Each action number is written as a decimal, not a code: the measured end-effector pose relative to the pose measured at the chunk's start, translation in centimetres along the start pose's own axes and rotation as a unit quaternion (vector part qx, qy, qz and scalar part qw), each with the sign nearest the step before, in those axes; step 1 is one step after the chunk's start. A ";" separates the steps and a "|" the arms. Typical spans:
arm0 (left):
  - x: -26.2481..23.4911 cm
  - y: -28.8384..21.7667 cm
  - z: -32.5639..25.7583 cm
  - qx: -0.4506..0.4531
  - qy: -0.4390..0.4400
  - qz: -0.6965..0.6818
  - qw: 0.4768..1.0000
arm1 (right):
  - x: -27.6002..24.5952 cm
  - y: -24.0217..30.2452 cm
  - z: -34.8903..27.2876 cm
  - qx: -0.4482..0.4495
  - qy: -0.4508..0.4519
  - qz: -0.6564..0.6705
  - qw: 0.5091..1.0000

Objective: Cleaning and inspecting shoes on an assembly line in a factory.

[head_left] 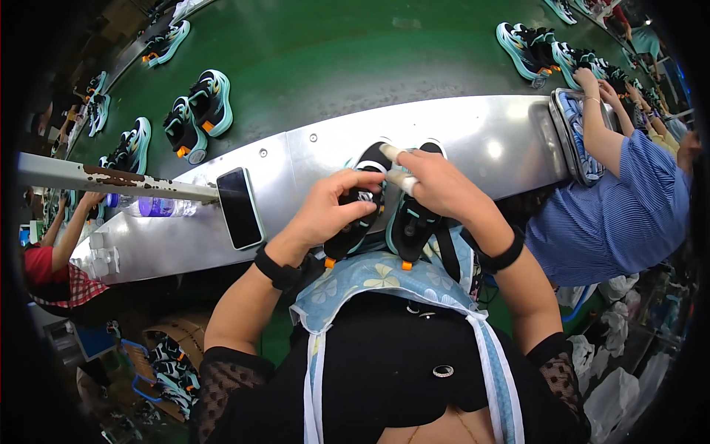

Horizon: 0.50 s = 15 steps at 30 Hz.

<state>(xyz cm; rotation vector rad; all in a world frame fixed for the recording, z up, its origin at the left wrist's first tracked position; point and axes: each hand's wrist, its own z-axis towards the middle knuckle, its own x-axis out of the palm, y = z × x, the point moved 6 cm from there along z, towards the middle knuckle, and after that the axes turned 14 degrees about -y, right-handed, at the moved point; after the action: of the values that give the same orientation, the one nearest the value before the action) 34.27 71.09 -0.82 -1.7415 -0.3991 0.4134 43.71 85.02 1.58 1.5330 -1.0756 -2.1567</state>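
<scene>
A pair of black and aqua sneakers stands before me at the steel edge, toes away and orange tabs toward me. My left hand curls over the left sneaker, its thumb and index finger on either side of the lacing. A small silvery bit shows between those fingers; I cannot make out what it is. My right hand reaches across from the right, with pale covers on two fingers that press on the same sneaker near its toe. Under my right hand stands the right sneaker, partly hidden by it.
A phone lies on the steel ledge at left, by a rusty white bar and a plastic bottle. Sneaker pairs ride the green belt. At right, a person in blue stripes works by a metal tray.
</scene>
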 end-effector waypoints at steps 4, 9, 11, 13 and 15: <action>-0.8 -0.8 0.6 0.043 0.016 0.063 0.997 | 3.3 -1.5 1.6 0.030 0.110 0.039 0.993; -0.4 -1.1 0.5 0.066 0.001 0.204 0.977 | 3.1 -1.5 1.4 0.011 0.060 0.074 0.995; -0.8 0.2 1.0 0.016 0.066 0.140 0.988 | 3.1 -1.6 1.5 0.013 0.057 0.090 0.994; -0.8 0.4 1.3 0.000 0.112 0.003 0.994 | 3.2 -1.8 1.6 0.000 0.054 0.101 0.993; 0.1 -0.4 1.6 0.000 0.109 0.001 0.994 | 3.3 -2.6 1.4 -0.002 0.070 0.080 0.994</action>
<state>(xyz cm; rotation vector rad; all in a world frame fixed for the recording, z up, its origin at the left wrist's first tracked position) 33.60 72.59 -0.70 -1.7656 -0.2399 0.2204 41.61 85.33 -2.31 1.5157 -1.1073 -1.9140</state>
